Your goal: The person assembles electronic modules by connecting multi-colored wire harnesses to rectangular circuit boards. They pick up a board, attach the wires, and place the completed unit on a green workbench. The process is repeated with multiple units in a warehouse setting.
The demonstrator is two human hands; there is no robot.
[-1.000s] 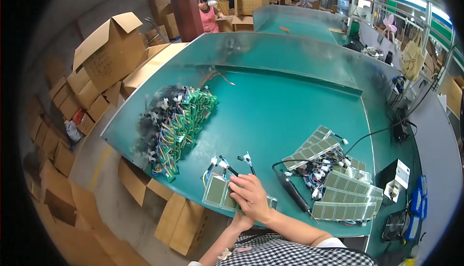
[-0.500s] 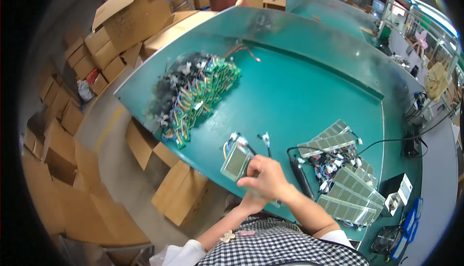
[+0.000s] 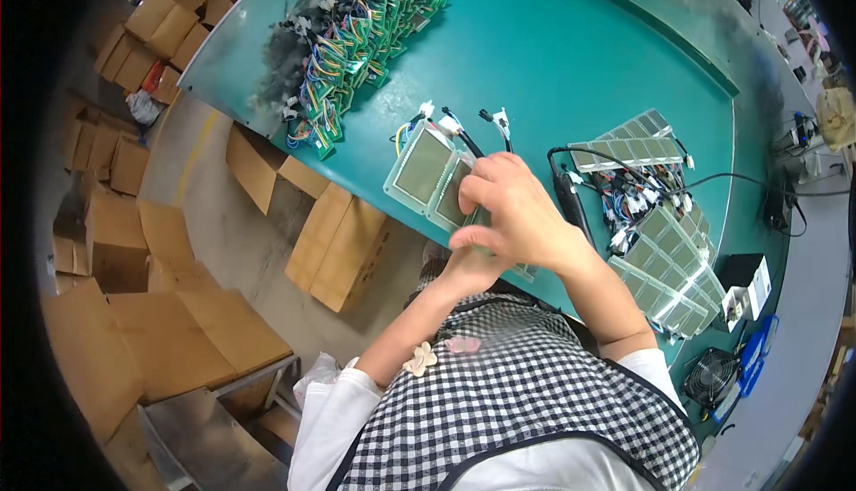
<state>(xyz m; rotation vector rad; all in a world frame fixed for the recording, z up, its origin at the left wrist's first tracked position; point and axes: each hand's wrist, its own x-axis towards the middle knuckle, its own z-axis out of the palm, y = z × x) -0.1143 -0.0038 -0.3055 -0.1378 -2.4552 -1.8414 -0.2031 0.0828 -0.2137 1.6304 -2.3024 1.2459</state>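
Observation:
A strip of display panels (image 3: 422, 168), grey screens in pale clear-edged frames, lies at the table's near edge. White connectors and a black cable show at its far side. My right hand (image 3: 522, 210) is over the strip's right part, fingers curled and closed; what they grip, if anything, is hidden. Below it, my left hand (image 3: 473, 270) is at the strip's near edge, its fingers mostly covered by the right hand. A second black cable with a white connector (image 3: 502, 119) lies just beyond. To the right of my hands is a black-handled tool (image 3: 571, 201) with a cord.
Green circuit boards (image 3: 357, 54) with wires are heaped at the far left. More display strips (image 3: 669, 259) and wired connectors (image 3: 637, 197) are piled at right, near a white-and-black box (image 3: 747, 290) and a small fan (image 3: 711, 373). Cardboard boxes (image 3: 334, 246) stand on the floor at left.
The view has tilted downward, so the table and its things appear higher. More of the display strip shows left of my hands. Both hands stay together over it.

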